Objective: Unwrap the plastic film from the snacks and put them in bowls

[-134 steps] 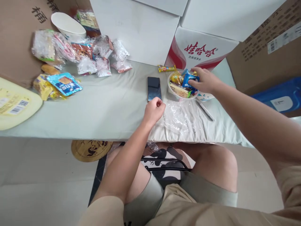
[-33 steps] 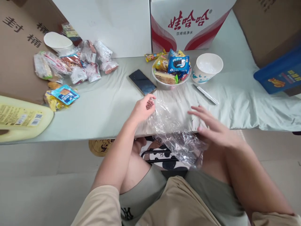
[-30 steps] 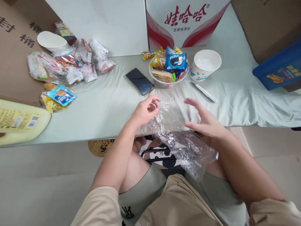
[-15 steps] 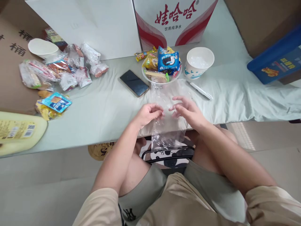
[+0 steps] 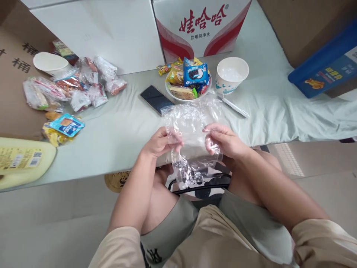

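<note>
A thin clear plastic bag (image 5: 192,128) is stretched between my two hands at the table's front edge, its lower part hanging over my lap. My left hand (image 5: 164,141) is closed on the bag's left side, with some fingers seen through the film. On the other side my right hand (image 5: 225,140) grips the plastic between thumb and fingers. The bag's far end reaches toward a white bowl (image 5: 170,93) of wrapped snacks and overlaps the corner of a black phone (image 5: 155,97). Right of the bag lies a white pen (image 5: 236,107).
A paper cup (image 5: 232,76) stands right of the bowl. At the left are a pile of wrapped snacks (image 5: 80,83), another cup (image 5: 50,63) and a yellow bottle (image 5: 25,162). Boxes (image 5: 203,29) line the back; a blue container (image 5: 320,70) is at right.
My hands have moved apart and slightly toward me, spreading the bag wider. The right fingers have closed on the plastic. The bag now covers the phone's corner.
</note>
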The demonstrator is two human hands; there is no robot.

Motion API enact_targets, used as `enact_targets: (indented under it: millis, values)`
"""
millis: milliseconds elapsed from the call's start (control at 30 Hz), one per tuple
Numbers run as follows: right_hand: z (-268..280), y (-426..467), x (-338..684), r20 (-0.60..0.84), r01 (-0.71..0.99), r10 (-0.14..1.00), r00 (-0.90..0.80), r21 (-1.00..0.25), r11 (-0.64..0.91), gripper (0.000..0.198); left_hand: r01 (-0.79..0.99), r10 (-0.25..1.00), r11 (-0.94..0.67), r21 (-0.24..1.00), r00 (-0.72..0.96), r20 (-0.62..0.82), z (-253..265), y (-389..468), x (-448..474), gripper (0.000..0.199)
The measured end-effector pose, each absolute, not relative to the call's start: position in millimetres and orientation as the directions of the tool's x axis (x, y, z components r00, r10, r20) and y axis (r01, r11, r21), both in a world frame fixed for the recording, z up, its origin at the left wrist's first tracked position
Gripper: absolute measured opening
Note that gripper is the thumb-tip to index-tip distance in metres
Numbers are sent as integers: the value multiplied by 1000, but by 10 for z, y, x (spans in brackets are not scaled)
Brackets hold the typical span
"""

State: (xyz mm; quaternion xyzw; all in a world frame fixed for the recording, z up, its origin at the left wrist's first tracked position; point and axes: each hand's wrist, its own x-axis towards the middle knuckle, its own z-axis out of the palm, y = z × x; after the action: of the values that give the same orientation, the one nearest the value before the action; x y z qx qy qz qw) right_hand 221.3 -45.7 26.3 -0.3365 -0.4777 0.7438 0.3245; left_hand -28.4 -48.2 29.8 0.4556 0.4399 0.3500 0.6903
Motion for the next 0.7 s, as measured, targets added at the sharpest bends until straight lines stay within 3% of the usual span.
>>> enact_targets:
  millis: [167,300,400,467,567,633,700]
  values:
    - [167,-317,2134,-319,-151,775,-546,-872,-465,31,-55,938,281,958,228,-262,171,-311,-303,34]
    - [102,-329,2099,-369,-149,852,-371,-882,-447,41,251,997,1,968,71,-20,88,-333,-262,15]
    - [77,-364,2090,-364,-105,886,-287,-907,-407,80,296,991,-100,950,113,69,74,-404,-243,21]
    - [68,-368,2086,-337,-66,900,-277,-928,-368,101,204,994,-58,977,106,36,95,-430,-244,41]
    - [58,-352,2077,-207,-82,956,-209,-970,-228,99,-1,995,84,996,53,-84,147,-417,-251,64]
    - [49,-340,2069,-133,-113,979,-155,-982,-151,90,-72,973,216,974,94,-209,166,-393,-247,60]
    - [38,-334,2065,-135,-127,980,-144,-980,-154,83,-53,941,308,950,161,-296,163,-375,-229,41]
